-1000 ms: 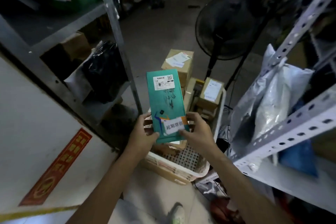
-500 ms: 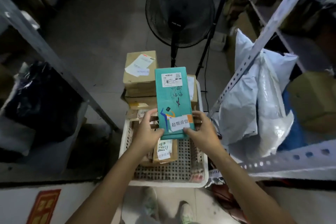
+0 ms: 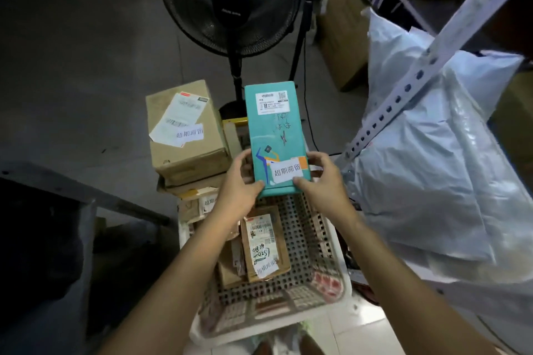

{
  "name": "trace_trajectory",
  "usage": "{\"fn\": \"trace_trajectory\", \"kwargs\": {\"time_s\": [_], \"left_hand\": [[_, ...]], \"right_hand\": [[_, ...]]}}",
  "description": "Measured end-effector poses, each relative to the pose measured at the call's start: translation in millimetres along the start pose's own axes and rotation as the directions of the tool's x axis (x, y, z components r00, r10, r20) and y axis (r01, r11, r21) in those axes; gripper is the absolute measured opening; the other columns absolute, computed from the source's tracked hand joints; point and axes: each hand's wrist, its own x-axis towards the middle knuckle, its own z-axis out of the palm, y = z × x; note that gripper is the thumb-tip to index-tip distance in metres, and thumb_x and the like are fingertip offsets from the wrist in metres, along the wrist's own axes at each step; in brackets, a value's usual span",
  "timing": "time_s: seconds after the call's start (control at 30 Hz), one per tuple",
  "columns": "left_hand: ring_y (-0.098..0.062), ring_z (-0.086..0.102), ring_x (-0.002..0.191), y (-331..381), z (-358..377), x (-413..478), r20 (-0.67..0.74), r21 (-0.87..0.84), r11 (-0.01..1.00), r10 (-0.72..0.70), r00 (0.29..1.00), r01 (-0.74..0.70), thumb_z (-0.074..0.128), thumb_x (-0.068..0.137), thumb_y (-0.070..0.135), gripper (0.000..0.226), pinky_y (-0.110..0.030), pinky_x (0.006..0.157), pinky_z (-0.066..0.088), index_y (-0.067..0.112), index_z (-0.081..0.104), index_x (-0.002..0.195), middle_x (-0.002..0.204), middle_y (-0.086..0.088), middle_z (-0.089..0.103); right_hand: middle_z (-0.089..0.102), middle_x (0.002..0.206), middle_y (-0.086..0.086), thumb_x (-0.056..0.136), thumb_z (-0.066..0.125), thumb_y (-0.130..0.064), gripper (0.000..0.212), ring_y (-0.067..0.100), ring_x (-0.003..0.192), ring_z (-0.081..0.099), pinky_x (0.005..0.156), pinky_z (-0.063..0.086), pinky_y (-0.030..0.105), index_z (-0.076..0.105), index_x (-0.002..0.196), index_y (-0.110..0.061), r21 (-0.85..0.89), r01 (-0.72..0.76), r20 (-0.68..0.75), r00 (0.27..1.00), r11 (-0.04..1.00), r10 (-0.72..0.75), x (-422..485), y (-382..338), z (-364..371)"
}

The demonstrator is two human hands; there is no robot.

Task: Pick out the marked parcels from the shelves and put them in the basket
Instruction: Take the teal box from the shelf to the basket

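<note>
box [image 3: 184, 135] stacked on cartons, far left of basket [image 3: 300, 242] | left hand [image 3: 235, 186] grips teal parcel [image 3: 275, 135] at near-left corner, thumb on top | parcel held above basket's far end | right hand [image 3: 323, 181] pinches near-right corner | grey bags [image 3: 432, 158] on right shelf

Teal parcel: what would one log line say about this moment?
teal parcel: above basket, not yet in | left hand: grips lower left edge | right hand: grips lower right edge
</note>
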Motion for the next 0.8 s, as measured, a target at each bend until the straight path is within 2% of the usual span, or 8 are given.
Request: {"fn": "trace_trajectory", "kwargs": {"time_s": [0.07,0.17,0.27,0.4,0.5,0.63,0.7,0.8], "left_hand": [[0.001,0.061,0.093,1,4,16,0.003,0.008,1.000,0.005,1.000,-0.005,0.066,0.086,-0.008,0.072,-0.014,0.061,0.052,0.025,0.040,0.144,0.121,0.006,0.056],[0.000,0.061,0.091,-4,10,40,-0.002,0.006,1.000,0.001,1.000,-0.001,0.066,0.086,-0.009,0.074,-0.017,0.066,0.053,0.024,0.039,0.146,0.119,0.006,0.056],[-0.001,0.059,0.088,-9,16,56,0.008,0.004,1.000,-0.017,1.000,0.017,0.062,0.087,-0.011,0.074,-0.015,0.064,0.054,0.021,0.035,0.148,0.106,0.018,0.050],[-0.002,0.058,0.084,-12,22,72,-0.006,-0.007,0.999,-0.039,0.999,0.039,0.059,0.088,-0.014,0.072,-0.014,0.062,0.054,0.019,0.035,0.147,0.102,0.018,0.047],[-0.003,0.059,0.084,-14,26,80,-0.028,0.003,0.998,-0.064,0.998,0.064,0.060,0.087,-0.012,0.072,-0.022,0.066,0.055,0.020,0.035,0.146,0.101,0.017,0.049],[-0.005,0.060,0.084,-16,29,88,-0.038,0.013,0.997,-0.070,0.997,0.071,0.060,0.087,-0.012,0.070,-0.023,0.065,0.055,0.020,0.036,0.145,0.110,0.006,0.051],[-0.004,0.059,0.084,-16,29,92,-0.042,0.017,0.997,-0.079,0.996,0.080,0.060,0.088,-0.011,0.069,-0.021,0.063,0.055,0.020,0.036,0.144,0.110,0.006,0.049],[-0.004,0.058,0.084,-17,29,94,-0.043,0.025,0.996,-0.086,0.995,0.087,0.061,0.089,-0.010,0.068,-0.014,0.057,0.052,0.022,0.036,0.144,0.112,0.005,0.048]], "right_hand": [[0.052,0.098,-0.025,0.085,0.072,-0.001,0.051,-0.016,0.085,0.057,0.064,0.048,0.005,0.049,0.126,-0.019,0.002,-0.008,-0.013,1.000,1.000,0.008,17,6,3],[0.053,0.100,-0.024,0.083,0.073,-0.001,0.053,-0.008,0.090,0.057,0.067,0.049,0.007,0.050,0.128,-0.017,-0.014,-0.009,-0.018,1.000,1.000,0.009,43,16,8],[0.056,0.101,-0.022,0.082,0.074,-0.001,0.056,-0.003,0.092,0.060,0.073,0.053,0.015,0.052,0.131,-0.015,-0.017,-0.011,-0.031,0.999,1.000,0.010,63,26,11],[0.059,0.100,-0.021,0.082,0.075,-0.005,0.057,0.003,0.093,0.064,0.079,0.058,0.028,0.052,0.131,-0.021,-0.025,-0.033,-0.027,0.999,0.999,0.033,81,34,15],[0.058,0.096,-0.021,0.083,0.074,-0.005,0.055,0.003,0.090,0.063,0.080,0.059,0.033,0.051,0.130,-0.023,-0.025,-0.062,-0.021,0.998,0.998,0.061,89,37,18],[0.055,0.096,-0.022,0.085,0.072,-0.003,0.055,0.001,0.086,0.062,0.076,0.060,0.032,0.050,0.132,-0.021,-0.036,-0.078,-0.017,0.997,0.996,0.077,98,38,19],[0.054,0.095,-0.023,0.085,0.072,-0.003,0.054,-0.001,0.084,0.060,0.073,0.059,0.027,0.050,0.132,-0.021,-0.045,-0.085,-0.007,0.996,0.995,0.084,102,38,19],[0.054,0.095,-0.023,0.086,0.072,-0.004,0.056,0.000,0.085,0.060,0.078,0.059,0.033,0.050,0.134,-0.019,-0.065,-0.087,0.005,0.996,0.994,0.087,106,41,19]]}}
